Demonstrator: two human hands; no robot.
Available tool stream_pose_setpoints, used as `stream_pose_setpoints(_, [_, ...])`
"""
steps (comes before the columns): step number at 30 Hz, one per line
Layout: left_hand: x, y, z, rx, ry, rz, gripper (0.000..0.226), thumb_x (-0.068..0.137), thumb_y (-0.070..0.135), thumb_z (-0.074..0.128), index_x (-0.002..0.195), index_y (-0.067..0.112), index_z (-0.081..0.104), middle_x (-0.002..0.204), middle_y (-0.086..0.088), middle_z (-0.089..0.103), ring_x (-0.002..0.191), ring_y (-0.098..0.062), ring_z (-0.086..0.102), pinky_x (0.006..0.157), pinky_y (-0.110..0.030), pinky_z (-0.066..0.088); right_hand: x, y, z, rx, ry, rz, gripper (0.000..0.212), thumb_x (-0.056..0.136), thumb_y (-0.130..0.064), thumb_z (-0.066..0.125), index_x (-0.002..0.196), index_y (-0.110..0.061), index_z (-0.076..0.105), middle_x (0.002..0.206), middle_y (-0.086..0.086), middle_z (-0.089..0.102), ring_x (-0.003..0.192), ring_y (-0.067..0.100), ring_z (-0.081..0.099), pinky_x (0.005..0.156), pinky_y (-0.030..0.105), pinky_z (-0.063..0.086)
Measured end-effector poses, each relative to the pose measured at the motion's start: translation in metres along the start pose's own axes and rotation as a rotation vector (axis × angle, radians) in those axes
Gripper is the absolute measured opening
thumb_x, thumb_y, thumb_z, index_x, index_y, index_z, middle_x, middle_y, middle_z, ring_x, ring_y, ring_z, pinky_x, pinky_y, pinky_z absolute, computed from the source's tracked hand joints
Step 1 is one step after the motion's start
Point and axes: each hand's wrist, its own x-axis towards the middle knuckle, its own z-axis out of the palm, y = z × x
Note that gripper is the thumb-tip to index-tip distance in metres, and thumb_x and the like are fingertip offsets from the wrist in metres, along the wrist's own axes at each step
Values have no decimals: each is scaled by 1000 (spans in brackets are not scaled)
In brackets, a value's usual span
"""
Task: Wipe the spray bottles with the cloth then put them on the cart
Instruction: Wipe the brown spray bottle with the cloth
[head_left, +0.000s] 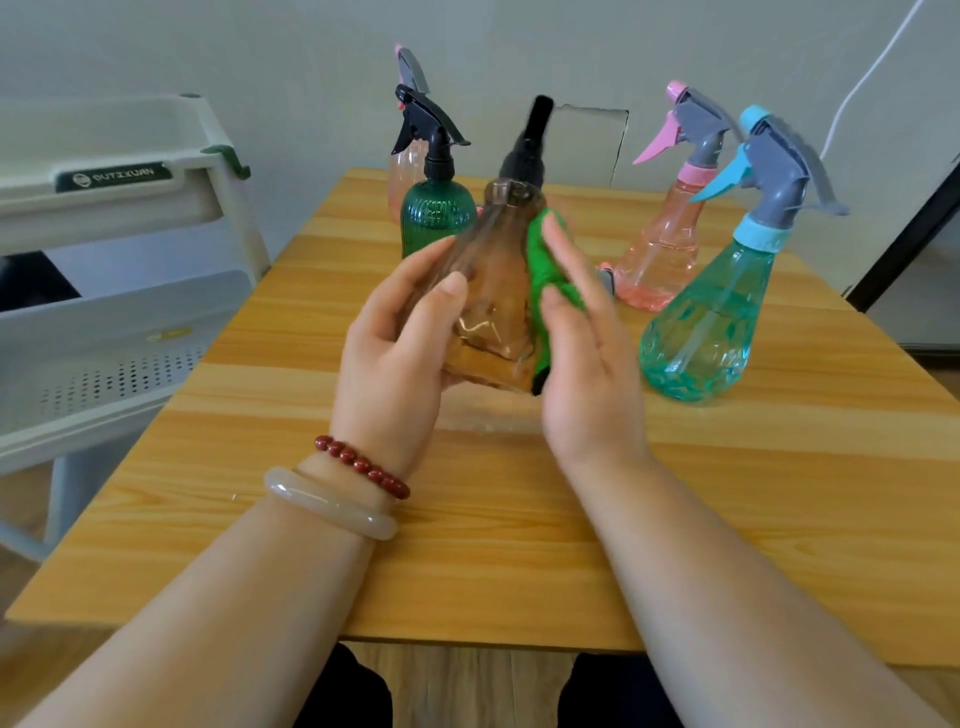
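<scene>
My left hand grips a clear brown spray bottle with a black sprayer, lifted above the wooden table and tilted away from me. My right hand presses a green cloth flat against the bottle's right side, fingers straight. The bottle top is blurred. Behind stand a dark green bottle with a black trigger, a pink bottle partly hidden behind it, another pink bottle with a grey and pink trigger, and a teal bottle with a blue trigger.
A white and grey cart with perforated shelves stands left of the table, its top tray at bottle height. A white wall runs behind, with a white cable at the upper right. A small grey and pink object lies behind my right hand.
</scene>
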Motion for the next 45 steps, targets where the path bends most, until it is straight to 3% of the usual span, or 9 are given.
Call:
stream_pose_setpoints(3, [-1, -2, 5, -9, -29, -26, 43, 87, 29, 55, 128, 18, 61, 116, -8, 72, 105, -27, 70, 80, -50, 60, -1, 2, -8, 28, 5, 42, 44, 103, -7, 36, 146, -14, 41, 147, -12, 40, 135, -14, 32, 105, 4, 25])
stream_pose_setpoints(8, [1, 3, 0, -23, 28, -55, 34, 102, 24, 52, 135, 18, 56, 111, 6, 73, 99, -3, 70, 77, -28, 60, -7, 5, 1, -233, -151, -297, 41, 96, -1, 47, 136, -7, 52, 149, 1, 40, 145, 12, 29, 118, 33, 27])
stream_pose_setpoints(14, [1, 4, 4, -90, -99, -90, 47, 97, 38, 42, 138, 16, 50, 129, -16, 63, 117, -36, 63, 89, -63, 53, 0, 2, 0, 222, 18, 109, 48, 97, -21, 38, 144, -18, 44, 142, -14, 49, 134, -3, 41, 110, 20, 36])
stream_pose_setpoints(20, [3, -12, 0, 361, -131, 216, 46, 99, 52, 33, 137, 36, 52, 139, 3, 57, 132, -20, 51, 106, -55, 44, 0, 2, -7, -1, 174, 79, 35, 103, -14, 41, 135, -18, 54, 130, -20, 53, 122, -18, 42, 97, 1, 30])
stream_pose_setpoints(24, [0, -12, 1, 289, -227, 128, 49, 86, 53, 55, 134, 43, 52, 137, 11, 58, 130, -8, 52, 107, -46, 47, 1, 8, -8, -51, 184, 81, 36, 101, -21, 46, 135, -19, 56, 132, -16, 55, 126, -11, 43, 100, 4, 32])
stream_pose_setpoints(29, [1, -8, 0, 82, -158, -16, 51, 86, 37, 66, 135, 30, 54, 129, 6, 66, 118, -15, 64, 96, -50, 54, -3, 4, -4, -238, 7, -246, 39, 100, -11, 44, 138, -5, 49, 146, 5, 46, 141, 11, 37, 114, 22, 30])
stream_pose_setpoints(33, [-1, -4, 0, 34, -35, -3, 33, 103, 27, 51, 135, 21, 56, 115, 11, 71, 105, 3, 66, 77, -17, 56, -3, 2, 3, -391, -93, -527, 39, 97, -8, 47, 135, -1, 51, 147, 12, 40, 142, 25, 36, 115, 38, 31])
stream_pose_setpoints(39, [-2, 1, 6, -76, -63, -35, 27, 97, 28, 53, 123, 27, 61, 119, -5, 71, 109, -26, 69, 81, -49, 60, 1, 5, 0, -57, 133, -14, 42, 99, -18, 39, 139, -12, 51, 140, -9, 50, 132, -10, 40, 106, 8, 30])
stream_pose_setpoints(45, [-2, 2, 3, -17, -17, -32, 35, 100, 30, 51, 134, 22, 57, 118, 2, 71, 108, -18, 69, 90, -54, 56, -7, 4, 1, -360, -80, -433, 39, 97, -9, 43, 134, -1, 54, 148, 15, 44, 144, 23, 35, 116, 32, 30])
